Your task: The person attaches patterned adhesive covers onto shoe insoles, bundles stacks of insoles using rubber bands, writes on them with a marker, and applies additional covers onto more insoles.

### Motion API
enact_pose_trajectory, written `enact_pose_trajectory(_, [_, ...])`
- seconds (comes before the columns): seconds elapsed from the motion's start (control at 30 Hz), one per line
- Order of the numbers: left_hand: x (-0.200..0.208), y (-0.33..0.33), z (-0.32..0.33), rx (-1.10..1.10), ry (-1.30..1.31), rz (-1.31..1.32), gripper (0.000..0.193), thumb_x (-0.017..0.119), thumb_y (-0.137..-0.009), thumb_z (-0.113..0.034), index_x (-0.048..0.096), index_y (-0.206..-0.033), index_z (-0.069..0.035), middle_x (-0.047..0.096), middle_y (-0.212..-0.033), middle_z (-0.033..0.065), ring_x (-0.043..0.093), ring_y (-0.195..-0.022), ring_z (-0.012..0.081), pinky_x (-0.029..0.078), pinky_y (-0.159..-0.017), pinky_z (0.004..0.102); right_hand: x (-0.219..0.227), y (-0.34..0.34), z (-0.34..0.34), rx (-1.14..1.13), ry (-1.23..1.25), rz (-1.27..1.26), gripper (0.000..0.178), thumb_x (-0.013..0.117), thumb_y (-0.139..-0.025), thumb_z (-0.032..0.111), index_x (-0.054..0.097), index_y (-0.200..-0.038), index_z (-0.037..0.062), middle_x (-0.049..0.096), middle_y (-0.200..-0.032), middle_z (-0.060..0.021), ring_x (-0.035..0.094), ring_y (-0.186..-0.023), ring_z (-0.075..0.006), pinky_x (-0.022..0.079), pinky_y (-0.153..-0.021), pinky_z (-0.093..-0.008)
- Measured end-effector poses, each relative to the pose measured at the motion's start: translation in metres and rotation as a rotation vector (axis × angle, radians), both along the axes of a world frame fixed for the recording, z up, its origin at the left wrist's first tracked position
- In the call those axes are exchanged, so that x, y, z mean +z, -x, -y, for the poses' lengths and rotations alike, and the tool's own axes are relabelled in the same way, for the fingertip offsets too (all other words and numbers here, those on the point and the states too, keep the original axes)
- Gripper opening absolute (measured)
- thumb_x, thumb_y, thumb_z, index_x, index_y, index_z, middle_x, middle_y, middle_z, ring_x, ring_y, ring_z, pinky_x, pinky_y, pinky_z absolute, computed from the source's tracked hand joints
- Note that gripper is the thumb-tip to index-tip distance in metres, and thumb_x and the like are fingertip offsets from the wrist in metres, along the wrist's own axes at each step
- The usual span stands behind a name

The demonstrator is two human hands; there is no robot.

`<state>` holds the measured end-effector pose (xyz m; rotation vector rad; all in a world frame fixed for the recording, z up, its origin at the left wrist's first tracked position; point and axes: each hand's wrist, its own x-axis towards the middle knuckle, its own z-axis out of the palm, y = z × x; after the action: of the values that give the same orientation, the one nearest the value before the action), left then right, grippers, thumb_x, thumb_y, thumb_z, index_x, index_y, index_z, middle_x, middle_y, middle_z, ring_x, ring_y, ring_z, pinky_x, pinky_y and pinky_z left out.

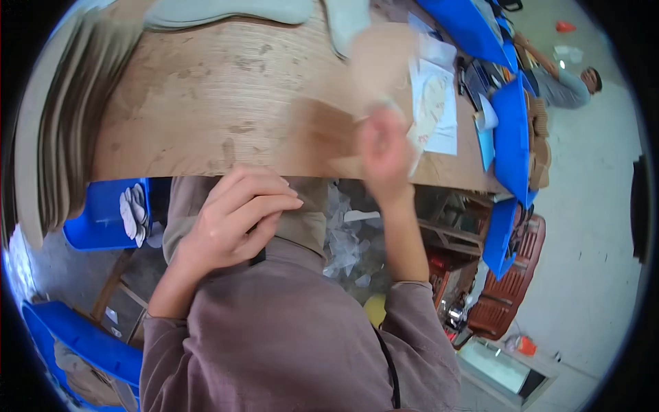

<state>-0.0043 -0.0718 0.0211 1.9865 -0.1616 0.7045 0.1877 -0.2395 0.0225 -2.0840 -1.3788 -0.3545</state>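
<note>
My right hand is smeared by motion above the table's near edge. Its fingers are closed at the lower end of a blurred beige, rounded flat piece that extends away from me. A brown shadow falls on the wooden table just left of it. My left hand rests over my lap at the table edge, fingers loosely bent and side by side, with nothing visible in it. Pale grey sole-shaped pieces lie at the far side, and another pale piece sits partly behind the blurred one.
A tall stack of beige sole-shaped pieces stands at the left. White papers lie on the right, beside blue bins. Another blue bin hangs below the table. Clear plastic scraps litter the floor. A person is in the background.
</note>
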Motion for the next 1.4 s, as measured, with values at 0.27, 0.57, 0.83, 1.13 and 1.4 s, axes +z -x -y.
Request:
enact_pose_trajectory(0.27, [-0.031, -0.045, -0.002, 0.023, -0.508, -0.425, 0.051, 0.059, -0.09, -0.019, 0.046, -0.137, -0.003, 0.042, -0.147, 0.0117, 0.034, -0.14, 0.0303, 0.024, -0.116, 0.0481, 0.012, -0.015, 0.047, -0.242, 0.044, -0.655, 0.024, 0.061, -0.094, 0.018, 0.062, -0.11, 0.0009, 0.064, -0.117, -0.0125, 0.062, -0.105, -0.0256, 0.049, -0.087, -0.0329])
enact_pose_trajectory(0.57, [-0.027, -0.028, 0.003, 0.114, -0.484, -0.513, 0.051, 0.059, -0.09, -0.017, 0.046, -0.138, -0.004, 0.043, -0.147, 0.01, 0.035, -0.14, 0.0281, 0.026, -0.116, 0.0475, -0.018, -0.079, 0.077, -1.093, 0.355, -0.412, 0.069, 0.073, -0.079, 0.043, 0.054, -0.122, -0.0077, 0.053, -0.121, -0.0273, 0.055, -0.114, -0.04, 0.044, -0.097, -0.0446])
enact_pose_trajectory(0.83, [-0.025, -0.024, -0.003, 0.106, -0.46, -0.533, 0.053, 0.06, -0.09, -0.016, 0.046, -0.139, -0.005, 0.044, -0.147, 0.0098, 0.036, -0.14, 0.0282, 0.026, -0.116, 0.0475, -0.016, -0.051, 0.106, -0.566, 0.419, -0.194, 0.059, 0.074, -0.081, 0.03, 0.054, -0.121, -0.0092, 0.052, -0.134, -0.0255, 0.055, -0.116, -0.0396, 0.044, -0.098, -0.0441])
enact_pose_trajectory(1.13, [-0.025, -0.025, -0.004, 0.116, -0.453, -0.514, 0.05, 0.062, -0.087, -0.016, 0.049, -0.134, -0.002, 0.045, -0.145, 0.0095, 0.038, -0.138, 0.0274, 0.028, -0.114, 0.0465, -0.014, -0.052, 0.1, -0.507, 0.564, 0.119, 0.037, 0.066, -0.085, 0.016, 0.059, -0.114, -0.005, 0.064, -0.113, -0.0247, 0.062, -0.101, -0.0389, 0.05, -0.086, -0.0463])
enact_pose_trajectory(1.4, [-0.021, -0.032, 0.005, 0.148, -0.421, -0.484, 0.046, 0.064, -0.086, -0.013, 0.054, -0.13, -0.003, 0.047, -0.143, 0.0138, 0.042, -0.135, 0.03, 0.03, -0.113, 0.0475, -0.01, -0.06, 0.108, -0.762, 0.501, -0.126, 0.025, 0.05, -0.096, 0.012, 0.058, -0.115, -0.0025, 0.066, -0.098, -0.0241, 0.065, -0.088, -0.0388, 0.05, -0.079, -0.0458])
